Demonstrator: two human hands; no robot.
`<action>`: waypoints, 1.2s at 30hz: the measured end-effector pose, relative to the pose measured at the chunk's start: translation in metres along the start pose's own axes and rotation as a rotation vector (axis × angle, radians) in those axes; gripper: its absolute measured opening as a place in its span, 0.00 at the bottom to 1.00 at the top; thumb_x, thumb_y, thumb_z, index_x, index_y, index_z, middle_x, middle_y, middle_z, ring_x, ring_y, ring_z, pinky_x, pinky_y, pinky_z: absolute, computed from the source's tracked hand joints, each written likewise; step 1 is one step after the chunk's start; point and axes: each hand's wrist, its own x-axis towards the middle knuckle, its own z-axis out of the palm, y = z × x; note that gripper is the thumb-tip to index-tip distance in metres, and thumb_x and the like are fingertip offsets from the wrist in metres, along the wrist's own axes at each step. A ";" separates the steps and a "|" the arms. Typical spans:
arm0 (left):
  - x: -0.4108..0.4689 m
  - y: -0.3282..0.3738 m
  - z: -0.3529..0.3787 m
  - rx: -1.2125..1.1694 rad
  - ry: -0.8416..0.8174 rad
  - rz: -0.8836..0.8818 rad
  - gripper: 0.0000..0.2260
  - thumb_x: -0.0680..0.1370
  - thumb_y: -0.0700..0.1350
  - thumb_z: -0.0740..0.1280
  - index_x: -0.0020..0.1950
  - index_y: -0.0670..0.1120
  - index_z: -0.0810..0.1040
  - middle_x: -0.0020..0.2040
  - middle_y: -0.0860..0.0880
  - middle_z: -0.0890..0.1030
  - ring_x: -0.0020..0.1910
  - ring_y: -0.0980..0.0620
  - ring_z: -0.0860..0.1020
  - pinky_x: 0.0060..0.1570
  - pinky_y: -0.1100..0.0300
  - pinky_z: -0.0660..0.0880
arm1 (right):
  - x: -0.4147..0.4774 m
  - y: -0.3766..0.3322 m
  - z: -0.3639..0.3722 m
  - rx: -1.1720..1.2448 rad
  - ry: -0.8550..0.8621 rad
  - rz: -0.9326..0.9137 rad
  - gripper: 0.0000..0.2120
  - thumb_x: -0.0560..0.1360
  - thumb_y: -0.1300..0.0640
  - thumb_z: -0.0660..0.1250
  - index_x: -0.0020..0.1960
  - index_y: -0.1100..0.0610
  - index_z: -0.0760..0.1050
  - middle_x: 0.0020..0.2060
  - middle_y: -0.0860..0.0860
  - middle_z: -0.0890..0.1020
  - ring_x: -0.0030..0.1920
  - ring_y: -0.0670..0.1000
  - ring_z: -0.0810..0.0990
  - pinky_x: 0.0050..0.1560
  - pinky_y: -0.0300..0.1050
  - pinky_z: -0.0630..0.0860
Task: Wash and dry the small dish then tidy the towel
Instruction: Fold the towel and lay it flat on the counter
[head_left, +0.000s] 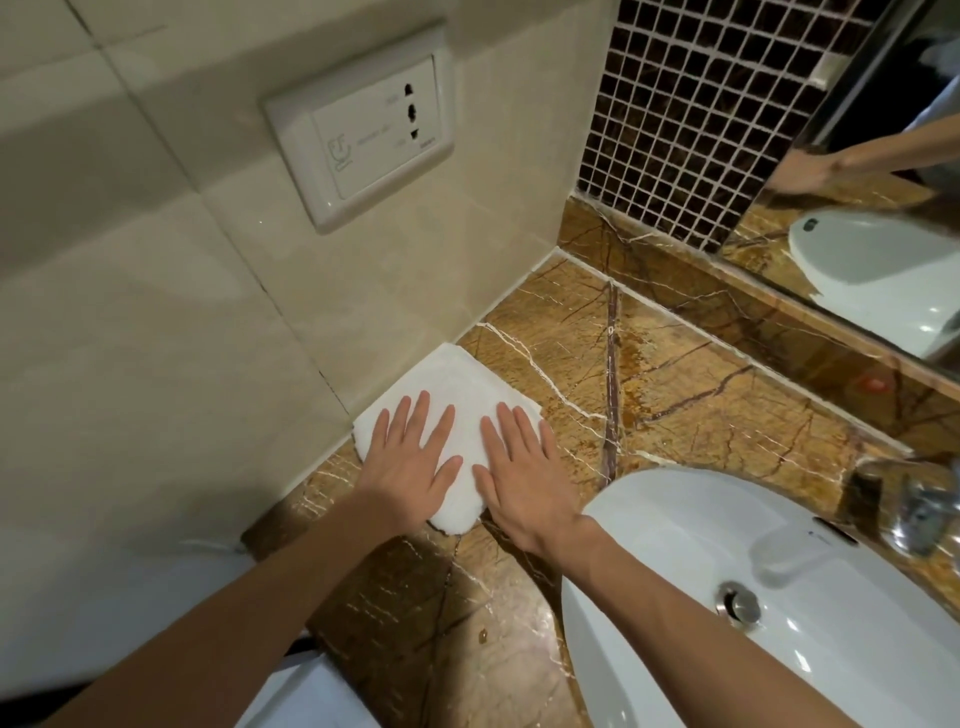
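A folded white towel (457, 384) lies flat on the brown marble counter (691, 400), pushed against the beige wall at the left. My left hand (410, 460) rests palm down on the towel's left half with fingers spread. My right hand (524, 467) lies palm down on its right half, fingers also spread. Neither hand grips anything. The small dish is not in view.
A white basin (649, 525) with a metal drain (740, 605) sits to the right of my arms. A chrome tap (919, 514) stands at the far right. A wall socket plate (363, 127) is above the towel. A mirror (883, 197) and dark mosaic tiles (691, 104) line the back.
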 end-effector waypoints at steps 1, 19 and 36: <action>-0.003 0.000 0.000 0.002 0.002 0.010 0.28 0.79 0.60 0.42 0.76 0.51 0.40 0.78 0.42 0.42 0.76 0.42 0.42 0.72 0.46 0.37 | -0.002 -0.001 0.001 -0.002 -0.001 0.006 0.29 0.81 0.44 0.40 0.78 0.57 0.44 0.78 0.58 0.47 0.77 0.58 0.42 0.72 0.56 0.34; -0.001 0.002 0.007 -0.032 0.000 -0.019 0.28 0.78 0.62 0.38 0.75 0.55 0.37 0.78 0.45 0.39 0.75 0.43 0.37 0.73 0.46 0.36 | 0.001 0.006 -0.003 -0.016 -0.081 0.012 0.30 0.81 0.43 0.39 0.78 0.55 0.40 0.78 0.56 0.41 0.77 0.56 0.37 0.74 0.57 0.35; -0.032 0.018 -0.062 -0.621 0.201 -0.216 0.21 0.80 0.54 0.50 0.70 0.47 0.66 0.69 0.44 0.70 0.67 0.45 0.68 0.67 0.46 0.65 | -0.031 -0.004 -0.073 0.374 0.173 0.198 0.21 0.82 0.48 0.48 0.66 0.58 0.69 0.59 0.59 0.76 0.57 0.58 0.75 0.58 0.52 0.72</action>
